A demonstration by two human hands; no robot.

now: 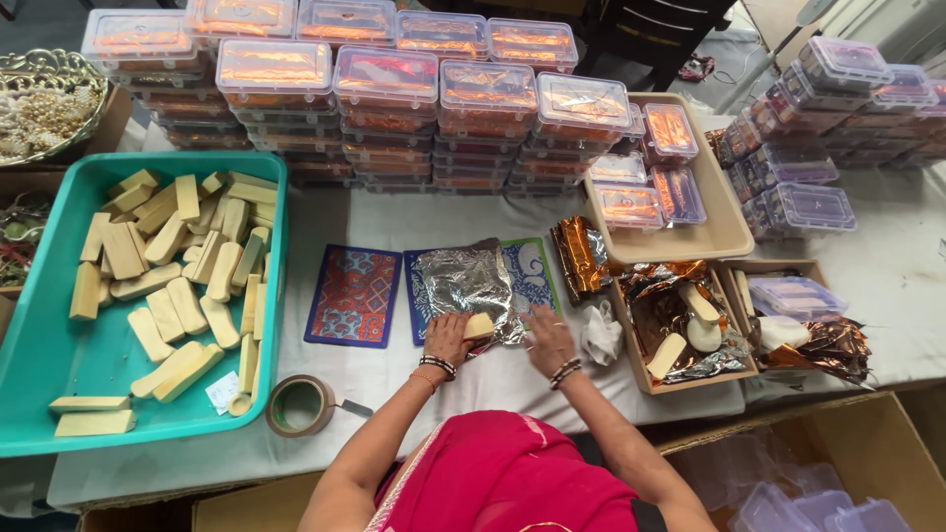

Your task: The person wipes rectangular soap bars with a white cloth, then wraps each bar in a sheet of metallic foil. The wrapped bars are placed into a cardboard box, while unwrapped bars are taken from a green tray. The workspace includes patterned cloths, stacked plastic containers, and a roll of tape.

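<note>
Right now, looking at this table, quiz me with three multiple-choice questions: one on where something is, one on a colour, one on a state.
1. Where is the tape roll?
A. by the teal tray's near corner
B. on the stacked boxes
C. in the cardboard box

2. What colour is the foil sheet under the hands?
A. gold
B. silver
C. green

3. How is the pale block?
A. fully wrapped
B. bare on the foil, by the left hand
C. in the right hand

Answers: 1 A, it lies beside that corner; 2 B, the sheet shines silver; 3 B, the block lies uncovered.
</note>
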